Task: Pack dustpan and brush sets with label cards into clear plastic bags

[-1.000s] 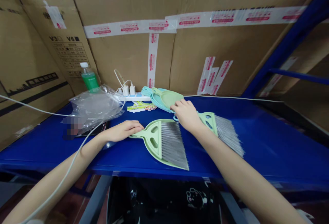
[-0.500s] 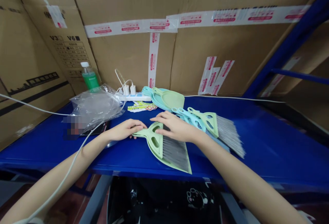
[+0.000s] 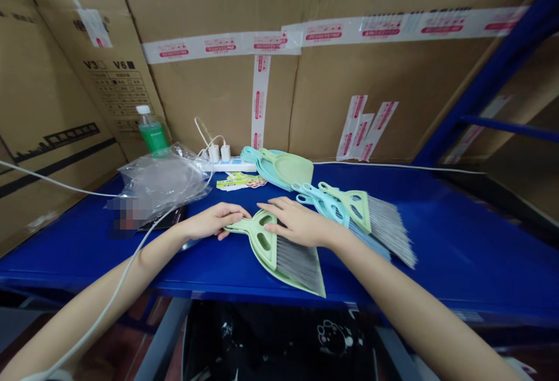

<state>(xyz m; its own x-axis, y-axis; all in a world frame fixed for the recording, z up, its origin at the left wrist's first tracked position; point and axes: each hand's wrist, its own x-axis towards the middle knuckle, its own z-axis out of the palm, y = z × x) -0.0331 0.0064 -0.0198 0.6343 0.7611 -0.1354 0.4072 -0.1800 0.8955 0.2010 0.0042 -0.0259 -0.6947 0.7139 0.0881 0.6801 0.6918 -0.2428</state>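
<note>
A light green dustpan lies on the blue shelf with a green brush nested in it, grey bristles toward me. My left hand rests on the end of the dustpan's handle, fingers curled over it. My right hand lies flat on the brush's head, fingers stretched out. Just to the right lies a stack of blue and green brushes.
A stack of blue and green dustpans sits at the back. Crumpled clear plastic bags, a green bottle, a power strip and printed labels lie at the left. Cardboard boxes form the back wall. A white cable runs along my left arm.
My right hand came back from the brush stack onto the brush in the dustpan and pressed it down. The dustpan turned slightly. My left hand stayed on the handle.
</note>
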